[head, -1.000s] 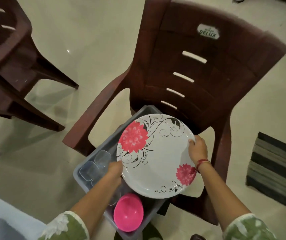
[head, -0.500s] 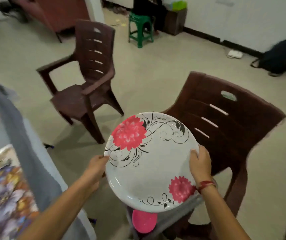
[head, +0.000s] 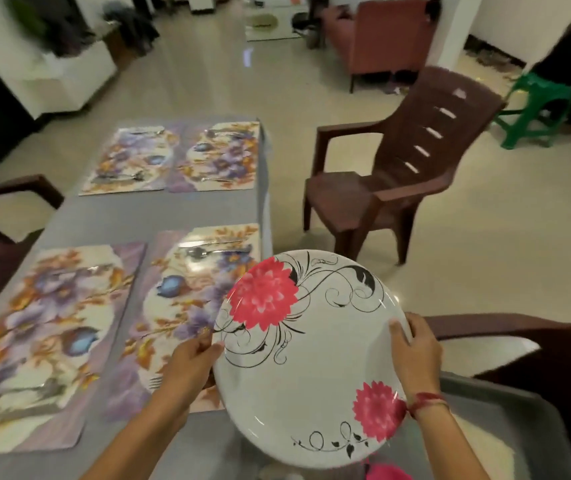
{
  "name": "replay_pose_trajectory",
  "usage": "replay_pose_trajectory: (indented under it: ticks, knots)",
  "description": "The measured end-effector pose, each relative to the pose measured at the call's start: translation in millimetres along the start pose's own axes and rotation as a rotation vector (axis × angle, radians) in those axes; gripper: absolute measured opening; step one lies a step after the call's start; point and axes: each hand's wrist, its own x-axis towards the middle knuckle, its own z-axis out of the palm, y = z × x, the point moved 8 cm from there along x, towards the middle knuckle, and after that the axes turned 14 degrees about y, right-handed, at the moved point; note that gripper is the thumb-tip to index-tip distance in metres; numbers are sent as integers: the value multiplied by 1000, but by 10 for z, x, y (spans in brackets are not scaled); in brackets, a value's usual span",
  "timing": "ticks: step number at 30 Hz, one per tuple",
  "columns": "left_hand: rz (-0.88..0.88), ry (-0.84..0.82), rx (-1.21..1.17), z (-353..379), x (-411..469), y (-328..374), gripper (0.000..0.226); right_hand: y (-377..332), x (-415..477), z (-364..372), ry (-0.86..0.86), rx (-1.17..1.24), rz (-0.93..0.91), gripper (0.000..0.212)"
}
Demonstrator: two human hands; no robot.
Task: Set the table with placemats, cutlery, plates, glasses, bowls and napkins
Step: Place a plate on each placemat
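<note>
A: White plate (head: 311, 368) with red flowers and black scrollwork, up in the air between both hands. It hangs over the near right corner of the table (head: 104, 216), partway between the grey tub (head: 519, 427) and the nearest placemat (head: 180, 306).

B: Grip check. Left hand (head: 190, 358) pinches the left rim, thumb on top, fingers curled beneath. Right hand (head: 415, 348) has its fingers curled over the right rim. Both are holding, nothing relaxed.

A: So where's the danger?

B: That placemat already carries cutlery. There's a spoon (head: 214, 251) along the far edge and a fork (head: 154, 382) by the near edge, just beside the left forearm. Come down off-centre and the plate lands on a handle, rocks, or shoves it off the mat.

A: And the mat lies right along the table's edge.

B: Exactly. Too far right and the rim overhangs the drop to the floor. It's carried by the rims alone, so one slack thumb could let it go.

A: The neighbouring placemat (head: 45, 341) has no plate either.

B: No plate on any mat in view. I'd judge this the first going down, with glasses, bowls and napkins all to come.
</note>
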Motion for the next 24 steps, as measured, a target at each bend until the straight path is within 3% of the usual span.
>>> replay_pose_trajectory:
  ticks: [7,14,24]
  knots:
    - [-109,159,-91,-928,437,-279,16,-501,-354,1087,-156,-43,-53,19]
    - [-194,266,-287,-1450,533,-636,15,-924,-634,1879,-342,-54,-206,7]
    - [-391,599,-484,-1584,125,-1366,10,-1277,-951,2986,-714,-125,-502,32]
